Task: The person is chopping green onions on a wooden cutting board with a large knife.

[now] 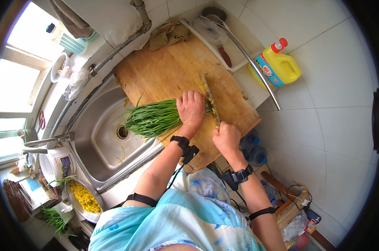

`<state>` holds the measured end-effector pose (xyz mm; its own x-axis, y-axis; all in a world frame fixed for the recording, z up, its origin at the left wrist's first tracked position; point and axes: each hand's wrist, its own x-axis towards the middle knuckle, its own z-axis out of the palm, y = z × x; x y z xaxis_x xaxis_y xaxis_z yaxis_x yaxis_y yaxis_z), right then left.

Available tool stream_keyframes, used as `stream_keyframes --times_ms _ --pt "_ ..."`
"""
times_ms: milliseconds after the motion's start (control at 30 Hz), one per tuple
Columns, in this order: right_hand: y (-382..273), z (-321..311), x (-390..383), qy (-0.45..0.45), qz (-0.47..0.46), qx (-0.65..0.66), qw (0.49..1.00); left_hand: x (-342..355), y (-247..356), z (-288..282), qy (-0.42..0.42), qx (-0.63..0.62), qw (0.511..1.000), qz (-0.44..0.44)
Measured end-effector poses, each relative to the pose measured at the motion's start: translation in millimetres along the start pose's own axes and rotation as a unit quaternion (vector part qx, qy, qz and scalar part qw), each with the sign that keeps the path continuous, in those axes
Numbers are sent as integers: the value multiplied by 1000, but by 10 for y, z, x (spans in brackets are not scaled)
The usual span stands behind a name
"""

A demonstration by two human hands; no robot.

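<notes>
A thick bunch of long green chives (154,119) lies across the wooden cutting board (164,69), its leafy ends reaching over the sink. My left hand (191,109) presses down on the bunch near its cut end, fingers curled round it. In my right hand (227,138) is the handle of a kitchen knife (211,102). The blade stands on edge just right of the bunch's end, with small yellowish-green bits stuck along it. My right fist hides the knife's handle.
The steel sink (93,125) is left of the board. Beside it stands a bowl of yellow scrambled egg (85,196). A crumpled cloth (169,34) lies at the board's far edge. Far right are a white tray (239,62), a metal rail (256,67) and a yellow detergent bottle (283,65).
</notes>
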<state>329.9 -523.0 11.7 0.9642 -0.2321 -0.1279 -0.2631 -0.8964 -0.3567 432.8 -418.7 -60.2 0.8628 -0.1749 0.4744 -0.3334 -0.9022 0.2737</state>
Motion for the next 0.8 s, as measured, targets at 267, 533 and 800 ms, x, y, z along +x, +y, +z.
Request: stream_keyframes --times_ms 267,533,800 --pt "8 -268 -258 -29 -15 36 999 -9 -26 1 12 1 1000 -2" --pt "-34 -118 -97 -45 -5 11 999 -2 -29 6 5 5 1000 -2" --pt "7 -118 -31 5 -2 30 1000 46 -42 -2 9 3 1000 5"
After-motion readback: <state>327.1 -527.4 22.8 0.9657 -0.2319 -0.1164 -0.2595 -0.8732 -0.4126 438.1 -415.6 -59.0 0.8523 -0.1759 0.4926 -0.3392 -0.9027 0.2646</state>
